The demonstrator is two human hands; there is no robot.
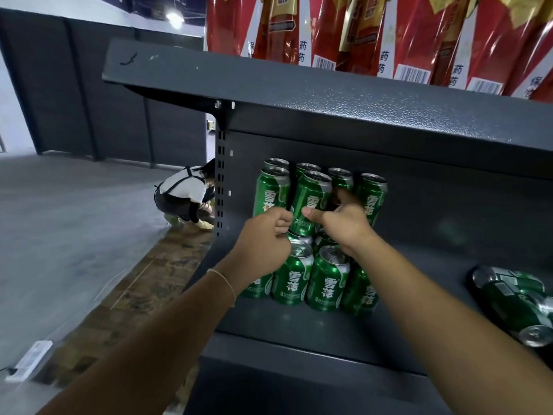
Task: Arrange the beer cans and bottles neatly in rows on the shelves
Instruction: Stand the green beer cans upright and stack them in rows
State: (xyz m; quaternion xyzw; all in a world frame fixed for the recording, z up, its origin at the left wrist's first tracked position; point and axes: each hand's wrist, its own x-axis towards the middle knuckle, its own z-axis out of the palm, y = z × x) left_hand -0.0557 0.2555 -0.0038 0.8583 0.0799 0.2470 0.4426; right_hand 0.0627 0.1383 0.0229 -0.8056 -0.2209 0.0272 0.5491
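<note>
Evidently the stacking step was in hand: green beer cans point(311, 274) stood two tiers high toward the left end of the dark metal shelf point(419, 333), the lower tier at its front, the upper tier reaching back to the rear panel. The right hand point(341, 223) gripped the front can of the upper tier point(309, 202), thumb across its face and fingers curled behind it. The left hand point(263, 235) was loosely fisted just beside that can; whether it touched or pinched anything could not be told. A shrink-wrapped pack of cans point(514, 301) lay on its side near the right edge of the shelf. By my judgement, the next move called for squaring this can over those below, then opening the pack. Each can bore white Chinese characters and small print, perhaps "REFRESHING". Red packets point(374, 31) on the shelf above showed barcodes and "药".
</note>
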